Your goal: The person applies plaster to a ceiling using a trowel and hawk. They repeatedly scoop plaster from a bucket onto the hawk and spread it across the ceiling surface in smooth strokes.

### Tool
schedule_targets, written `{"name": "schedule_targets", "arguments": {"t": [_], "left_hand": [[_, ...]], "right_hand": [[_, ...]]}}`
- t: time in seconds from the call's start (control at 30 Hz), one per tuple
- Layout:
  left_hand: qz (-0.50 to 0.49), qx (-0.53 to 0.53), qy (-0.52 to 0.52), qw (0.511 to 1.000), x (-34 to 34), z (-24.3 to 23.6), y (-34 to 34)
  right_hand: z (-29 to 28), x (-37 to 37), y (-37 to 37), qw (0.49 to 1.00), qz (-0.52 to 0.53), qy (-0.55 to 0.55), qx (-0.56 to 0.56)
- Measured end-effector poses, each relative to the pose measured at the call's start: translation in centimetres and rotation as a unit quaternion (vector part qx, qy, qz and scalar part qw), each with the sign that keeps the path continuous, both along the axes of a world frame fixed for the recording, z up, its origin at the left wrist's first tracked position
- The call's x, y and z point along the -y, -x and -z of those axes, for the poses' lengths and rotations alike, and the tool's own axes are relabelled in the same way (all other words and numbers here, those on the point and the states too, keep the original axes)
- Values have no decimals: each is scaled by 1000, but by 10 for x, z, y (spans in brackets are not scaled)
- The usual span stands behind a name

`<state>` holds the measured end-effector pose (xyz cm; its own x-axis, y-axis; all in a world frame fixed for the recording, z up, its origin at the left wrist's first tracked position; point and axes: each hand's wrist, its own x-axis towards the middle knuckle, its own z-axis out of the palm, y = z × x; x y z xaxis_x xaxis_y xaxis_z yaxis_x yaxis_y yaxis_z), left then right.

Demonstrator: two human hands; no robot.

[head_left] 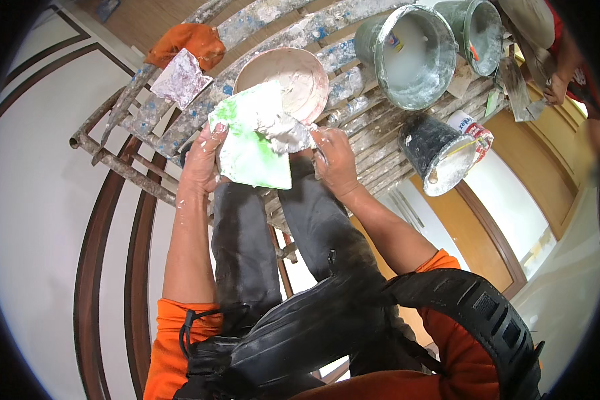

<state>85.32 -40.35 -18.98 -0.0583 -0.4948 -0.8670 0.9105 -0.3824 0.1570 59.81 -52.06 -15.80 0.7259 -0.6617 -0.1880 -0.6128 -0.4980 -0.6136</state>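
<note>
The left grip [203, 159] is closed on the left edge of a green-and-white board [253, 163], whose long axis runs away from the body. The right grip [333, 159], pinched around a paste-coated piece [290, 135], sits just right of the board, the piece overlapping its face. Just beyond, a basin [253, 70] rests on a slatted platform [340, 56].
</note>
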Motion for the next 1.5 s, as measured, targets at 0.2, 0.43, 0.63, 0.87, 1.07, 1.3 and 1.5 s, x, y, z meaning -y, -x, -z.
{"name": "schedule_targets", "arguments": {"t": [0.2,0.43,0.63,0.87,1.07,1.3,1.5], "left_hand": [[0,34,31,999,-14,15,-34],[-145,-27,47,988,-37,54,-63],[-102,48,16,993,6,82,-54],[-54,-8,123,991,121,125,-69],[-33,-61,79,994,133,128,-41],[-40,-76,63,994,116,135,-15],[-74,-40,25,996,107,137,-14]], "right_hand": [[2,1,0,974,34,-62,-216],[-7,37,-91,949,-59,-45,-305],[7,83,-104,933,-217,96,-271],[12,116,-65,902,-192,43,-384],[-4,108,-69,931,-244,91,-255],[22,93,-24,912,-171,-1,-373],[-3,72,-51,922,-198,27,-331]]}}
